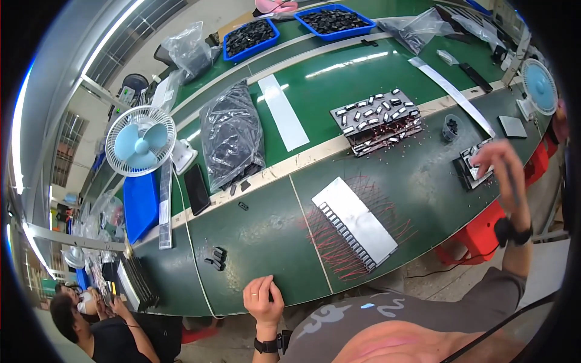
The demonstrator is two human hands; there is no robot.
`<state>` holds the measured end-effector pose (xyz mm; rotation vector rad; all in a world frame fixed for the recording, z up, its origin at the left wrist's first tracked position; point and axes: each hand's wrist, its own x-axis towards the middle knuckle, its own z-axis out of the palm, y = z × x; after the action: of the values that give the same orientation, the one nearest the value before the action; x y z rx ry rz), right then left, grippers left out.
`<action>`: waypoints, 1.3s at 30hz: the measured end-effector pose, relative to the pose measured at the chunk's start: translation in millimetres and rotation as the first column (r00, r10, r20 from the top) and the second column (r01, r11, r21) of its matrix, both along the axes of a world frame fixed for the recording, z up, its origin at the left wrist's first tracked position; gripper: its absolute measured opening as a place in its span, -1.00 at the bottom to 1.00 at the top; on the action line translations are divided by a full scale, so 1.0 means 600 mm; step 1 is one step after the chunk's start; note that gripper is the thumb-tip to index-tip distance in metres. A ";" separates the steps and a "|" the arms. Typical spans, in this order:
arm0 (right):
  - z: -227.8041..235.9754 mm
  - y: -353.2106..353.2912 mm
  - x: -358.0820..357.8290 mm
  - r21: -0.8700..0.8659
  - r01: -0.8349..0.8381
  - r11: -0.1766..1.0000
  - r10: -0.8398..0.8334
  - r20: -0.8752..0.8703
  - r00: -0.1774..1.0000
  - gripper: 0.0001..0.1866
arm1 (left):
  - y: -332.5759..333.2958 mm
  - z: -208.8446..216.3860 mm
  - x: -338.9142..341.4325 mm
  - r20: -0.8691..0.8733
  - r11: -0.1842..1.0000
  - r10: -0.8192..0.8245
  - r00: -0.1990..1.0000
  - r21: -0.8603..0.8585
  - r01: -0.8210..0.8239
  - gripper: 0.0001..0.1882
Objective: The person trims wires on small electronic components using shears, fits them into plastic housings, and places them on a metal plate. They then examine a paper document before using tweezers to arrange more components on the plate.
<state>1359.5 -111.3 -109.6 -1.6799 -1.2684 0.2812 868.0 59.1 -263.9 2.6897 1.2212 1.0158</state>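
Observation:
My left hand (263, 300) rests at the table's front edge with its fingers curled together; a dark spot shows between thumb and fingers, too small to name. At the right end of the table, my right hand (505, 172) reaches over a small black fixture (474, 164) with pale pieces on it. Its fingers are stretched and slightly smeared, with the tips close to the pale pieces; whether they touch is unclear. Between my hands lies a white strip board (357, 213) with a row of small silver-and-black parts (346, 235) along one edge, and thin red wires fan out around it.
Behind the board stands a stack of trays (376, 118) covered with small parts. A clear cup (450, 128) holds black pieces. Several black blocks (216, 259) lie on the left. A black plastic bag (233, 133), a phone (196, 189) and a fan (141, 145) stand farther left. Blue trays (249, 53) line the back.

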 end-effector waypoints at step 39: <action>-0.254 0.072 -0.182 -0.101 0.113 0.988 -0.143 -0.381 0.913 -0.88 | 0.416 0.058 0.105 -0.646 0.948 -0.138 0.751 0.134 0.290 -0.90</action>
<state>1250.3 -67.9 -261.8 -1.6618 -0.8572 0.5606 931.2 308.9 -229.0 3.4051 0.8201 0.2070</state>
